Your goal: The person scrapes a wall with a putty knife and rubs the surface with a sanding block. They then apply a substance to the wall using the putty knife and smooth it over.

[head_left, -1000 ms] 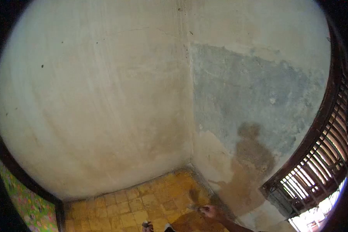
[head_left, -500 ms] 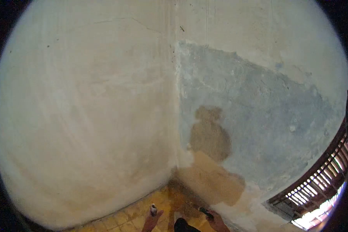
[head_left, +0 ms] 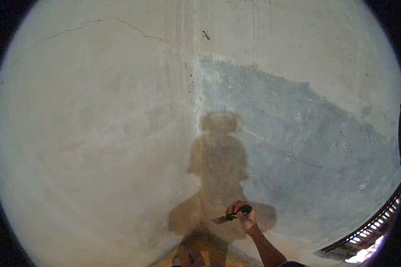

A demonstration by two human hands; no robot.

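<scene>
My right hand (head_left: 248, 219) is raised in front of the wall corner, its fingers wrapped around the black handle of a putty knife (head_left: 231, 216). The flat blade points left and slightly down. Low at the bottom edge is my left hand (head_left: 189, 257), in shadow and partly cut off; it looks closed around something dark that I cannot make out. Behind the knife stand the pale left wall (head_left: 98, 155) and the right wall with a large grey-blue patch (head_left: 298, 133).
A head-and-shoulders shadow (head_left: 220, 160) falls across the corner. A crack (head_left: 133, 27) runs over the upper left wall, and a small nail-like mark (head_left: 206, 35) sits near the corner. Yellowish floor (head_left: 214, 249) shows below. A slatted opening (head_left: 365, 238) lets in light at lower right.
My right hand has risen from near the floor to in front of the corner with the putty knife. My left hand is lower and darker in view. The view has shifted right and the shadow has moved left.
</scene>
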